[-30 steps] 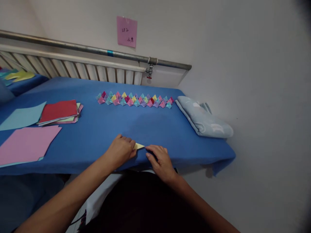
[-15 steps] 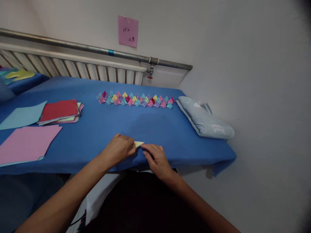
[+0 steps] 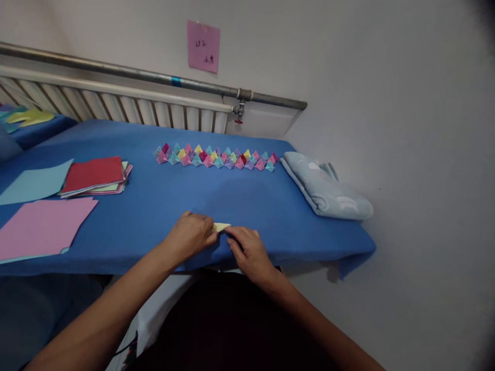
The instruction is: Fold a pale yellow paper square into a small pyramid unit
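Near the front edge of the blue-covered table, a small piece of folded pale yellow paper [image 3: 221,226] lies with its pointed end toward the right. My left hand [image 3: 192,232] is closed over its left part, so most of the paper is hidden under those fingers. At the pointed tip rests the index finger of my right hand [image 3: 250,253], its thumb held apart and below. Farther back stands a row of small folded paper pieces [image 3: 218,158] in pink, blue, yellow, purple and red.
On the left lie a pink sheet stack [image 3: 42,226], a light blue sheet [image 3: 36,181] and a pile topped with red paper [image 3: 93,174]. A folded pale blue blanket [image 3: 328,188] sits at the right, by the wall. Behind the table run a radiator [image 3: 154,111] and a metal pipe [image 3: 127,73].
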`<state>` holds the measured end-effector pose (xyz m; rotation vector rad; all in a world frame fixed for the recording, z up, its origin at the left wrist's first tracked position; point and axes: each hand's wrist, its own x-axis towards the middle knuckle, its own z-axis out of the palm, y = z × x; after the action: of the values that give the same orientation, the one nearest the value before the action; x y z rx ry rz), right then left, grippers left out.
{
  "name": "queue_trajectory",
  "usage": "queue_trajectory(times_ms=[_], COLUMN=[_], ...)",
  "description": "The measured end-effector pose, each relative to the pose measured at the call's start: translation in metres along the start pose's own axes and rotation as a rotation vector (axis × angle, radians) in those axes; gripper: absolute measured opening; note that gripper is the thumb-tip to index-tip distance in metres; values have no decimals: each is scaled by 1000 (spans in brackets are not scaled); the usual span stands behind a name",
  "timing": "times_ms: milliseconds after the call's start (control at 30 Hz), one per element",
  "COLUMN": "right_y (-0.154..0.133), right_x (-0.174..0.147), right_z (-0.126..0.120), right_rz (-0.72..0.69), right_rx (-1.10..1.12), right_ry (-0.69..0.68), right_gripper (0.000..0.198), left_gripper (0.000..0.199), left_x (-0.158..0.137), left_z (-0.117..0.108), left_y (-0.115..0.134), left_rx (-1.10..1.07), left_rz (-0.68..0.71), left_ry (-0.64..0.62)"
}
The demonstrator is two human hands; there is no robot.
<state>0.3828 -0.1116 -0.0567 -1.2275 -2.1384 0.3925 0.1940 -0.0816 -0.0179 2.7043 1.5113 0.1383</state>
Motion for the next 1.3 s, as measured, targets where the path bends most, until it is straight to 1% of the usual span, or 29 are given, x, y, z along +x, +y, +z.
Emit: queue_trajectory(times_ms=[300, 467, 600, 767, 1000, 1067, 1233, 1300], right_y=[-3, 0, 2, 1, -2, -2, -3, -3], right_x=[8, 7, 6, 6, 7, 7, 8, 8], right_z=[-2, -1, 0, -1, -1, -1, 0, -1], right_rz=[-6, -45, -103, -129, -77, -73, -55, -55], right_rx=[-161, -212, -264, -328, -371, -364, -369, -363], right_ry=[-75, -92, -115, -137, -135, -125, -122, -128], right_gripper=[30, 35, 35, 37, 39, 39, 29, 28], left_gripper=[26, 24, 21, 22, 27, 27, 28, 29], left_x=[-1, -2, -3, -4, -4, -4, -5, -6], left_z=[1, -2, 0, 9, 25, 28, 35, 39], left_y=[0, -2, -6, -13, -23, -24, -26, -26], left_rx=[9, -85, -131, -251, -269, -276, -311, -311], left_rz=[-18, -45, -62, -82, -22, -35, -25, -21], left_ry=[-11, -23, -14, 33, 29, 39, 110, 144])
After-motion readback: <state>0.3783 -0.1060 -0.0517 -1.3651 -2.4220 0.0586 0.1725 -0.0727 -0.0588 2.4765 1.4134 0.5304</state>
